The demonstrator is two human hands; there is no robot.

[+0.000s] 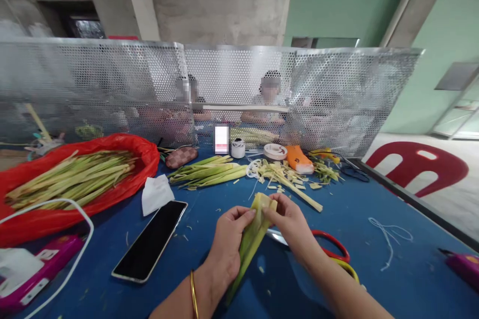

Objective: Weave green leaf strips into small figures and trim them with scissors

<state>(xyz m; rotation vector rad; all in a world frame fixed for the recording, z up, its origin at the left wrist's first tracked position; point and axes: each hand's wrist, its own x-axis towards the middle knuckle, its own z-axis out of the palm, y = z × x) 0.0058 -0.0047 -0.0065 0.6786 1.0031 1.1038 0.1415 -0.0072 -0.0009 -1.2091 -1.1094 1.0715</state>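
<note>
A long yellow-green plant leaf, like a corn husk (250,239), is held up between both hands at the middle of the table, its upper end folded or curled. My left hand (228,244) pinches its left edge with thumb and fingers. At the upper right edge, my right hand (286,217) grips it the same way. Scissors with red and yellow handles (335,246) lie on the table, partly hidden under my right forearm. Beyond the hands are a bundle of similar leaves (207,172) and a heap of cut scraps (280,174).
A red plastic bag (147,152) full of leaves sits left. Nearby are a tissue (157,193), a black-screened phone (151,241) and a purple power strip (41,269) with a white cable. A tape roll (275,151) stands before a perforated metal screen (239,75); people sit behind it.
</note>
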